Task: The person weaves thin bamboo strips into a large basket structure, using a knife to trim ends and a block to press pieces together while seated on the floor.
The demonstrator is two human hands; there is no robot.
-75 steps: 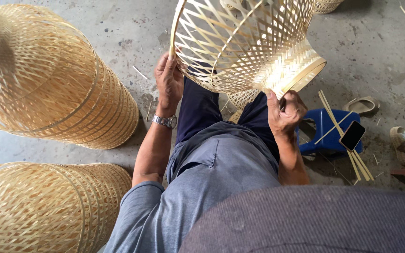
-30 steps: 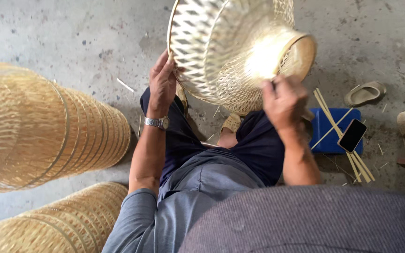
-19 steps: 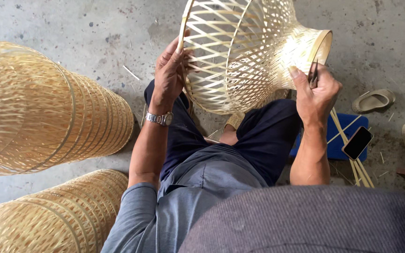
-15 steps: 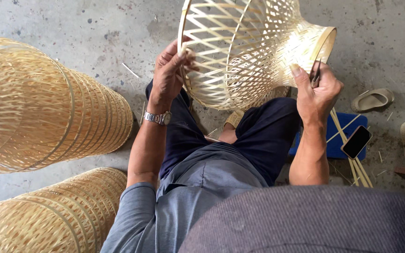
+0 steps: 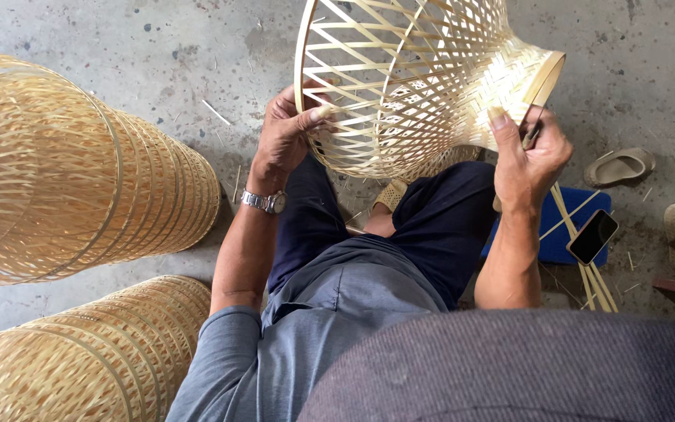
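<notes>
step: trimming woven bamboo frame (image 5: 423,78) held above lap | left hand (image 5: 287,133) grips wide rim | right hand (image 5: 529,152) clenches small dark tool (image 5: 531,134) at narrow neck | next: likely steady hold, careful cut

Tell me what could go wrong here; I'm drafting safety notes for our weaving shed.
1. The right hand pinches a small dark tool against the narrow rim of the open-weave bamboo lampshade frame; a slip might nick its thumb.
2. The left hand grips the wide rim, fingers among thin strips; splinters seem possible.
3. The dark smartphone lies on a blue stool beside loose bamboo strips; it could get knocked off.
</notes>
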